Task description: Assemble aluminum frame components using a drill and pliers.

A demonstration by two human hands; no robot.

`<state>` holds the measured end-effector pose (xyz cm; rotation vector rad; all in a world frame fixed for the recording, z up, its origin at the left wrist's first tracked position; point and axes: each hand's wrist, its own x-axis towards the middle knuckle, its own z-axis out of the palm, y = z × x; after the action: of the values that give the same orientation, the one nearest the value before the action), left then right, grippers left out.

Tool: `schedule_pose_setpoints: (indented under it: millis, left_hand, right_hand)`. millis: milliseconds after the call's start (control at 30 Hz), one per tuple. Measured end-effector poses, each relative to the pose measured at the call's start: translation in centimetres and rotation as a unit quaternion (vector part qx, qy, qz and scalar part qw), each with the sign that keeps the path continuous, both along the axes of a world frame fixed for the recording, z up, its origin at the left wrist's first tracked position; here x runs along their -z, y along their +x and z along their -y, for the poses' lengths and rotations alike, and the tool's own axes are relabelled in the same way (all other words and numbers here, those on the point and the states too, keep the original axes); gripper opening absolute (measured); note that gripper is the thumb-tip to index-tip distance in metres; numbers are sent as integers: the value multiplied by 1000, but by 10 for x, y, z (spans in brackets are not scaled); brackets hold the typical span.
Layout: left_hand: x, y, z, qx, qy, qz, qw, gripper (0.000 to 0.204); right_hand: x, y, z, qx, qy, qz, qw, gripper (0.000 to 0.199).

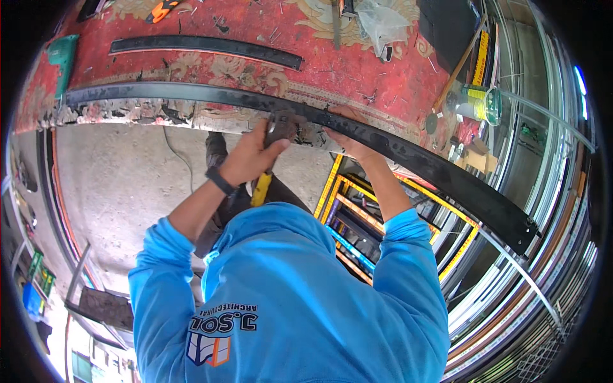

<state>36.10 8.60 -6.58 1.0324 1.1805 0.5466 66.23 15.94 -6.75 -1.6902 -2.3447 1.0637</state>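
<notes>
A long black metal profile (434, 156) lies along the near edge of the red-covered table, its right end reaching well past the table edge. My left hand (250, 152) is closed around a hand tool (280, 127) with a dark worn head, held against the profile's near edge. Something yellow, perhaps its handle, shows below that hand; the tool's exact kind cannot be made out. My right hand (357, 145) grips the profile a little further right, thumb on the near side and fingers partly hidden beyond it.
A shorter black strip (204, 50) lies further back on the table (357, 80). Left of it is a green tool (62, 56); an orange-and-black tool (163, 10) and a clear plastic bag (383, 22) lie beyond. A yellow-edged rack (357, 210) stands below, with long metal profiles (543, 268) at right.
</notes>
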Motion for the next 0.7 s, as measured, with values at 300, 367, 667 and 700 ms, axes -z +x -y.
schedule_pose_setpoints:
  millis: [300, 367, 667, 700]
  left_hand:
    - [46, 75, 19, -82, 159, -66, 982, 40]
    - [44, 79, 18, -75, 106, -19, 991, 43]
    - [39, 83, -16, 66, 40, -96, 992, 41]
    - [39, 83, -16, 68, 40, -97, 992, 41]
  right_hand:
    - [12, 5, 3, -74, 153, -16, 985, 44]
    - [17, 7, 5, -54, 144, -24, 988, 45]
    - [35, 14, 5, -31, 119, -31, 992, 45]
    - [36, 16, 6, -29, 120, -33, 992, 45]
